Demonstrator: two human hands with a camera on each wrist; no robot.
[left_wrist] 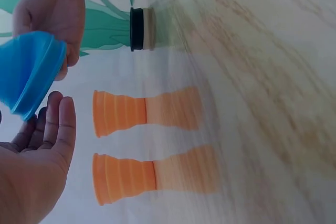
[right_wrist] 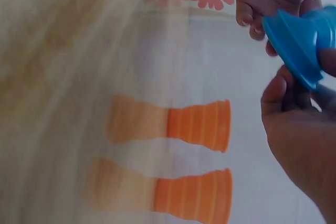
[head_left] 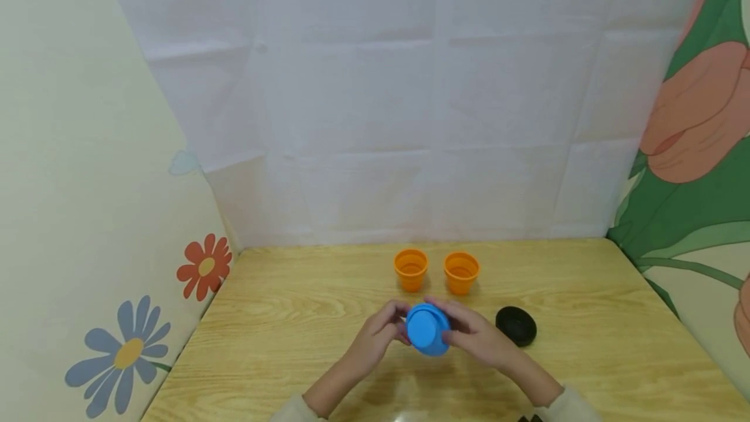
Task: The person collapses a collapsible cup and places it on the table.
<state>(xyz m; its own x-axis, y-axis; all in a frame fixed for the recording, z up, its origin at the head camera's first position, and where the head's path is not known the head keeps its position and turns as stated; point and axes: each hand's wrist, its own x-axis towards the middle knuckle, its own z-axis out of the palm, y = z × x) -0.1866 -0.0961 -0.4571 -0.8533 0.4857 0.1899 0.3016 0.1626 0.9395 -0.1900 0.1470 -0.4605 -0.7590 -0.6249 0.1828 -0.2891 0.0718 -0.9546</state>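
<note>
A blue collapsible cup [head_left: 426,329] is held up over the table between both hands, tilted so its closed base faces the head camera. My left hand [head_left: 377,334] holds it at the left side; in the left wrist view several of those fingers [left_wrist: 65,121] stretch out past its wide rim. From the right, my right hand [head_left: 473,336] grips the cup, thumb on its near wall and fingers over the far edge. In the right wrist view the right thumb lies against the blue cup [right_wrist: 296,45] behind its flared rim.
Beyond the hands, two orange ribbed cups, a left one [head_left: 411,270] and a right one [head_left: 461,273], stand upright side by side. A low black round dish [head_left: 516,326] lies right of the right hand. White cloth [head_left: 363,122] hangs behind the wooden table [head_left: 281,305], with flower-printed cloth at both sides.
</note>
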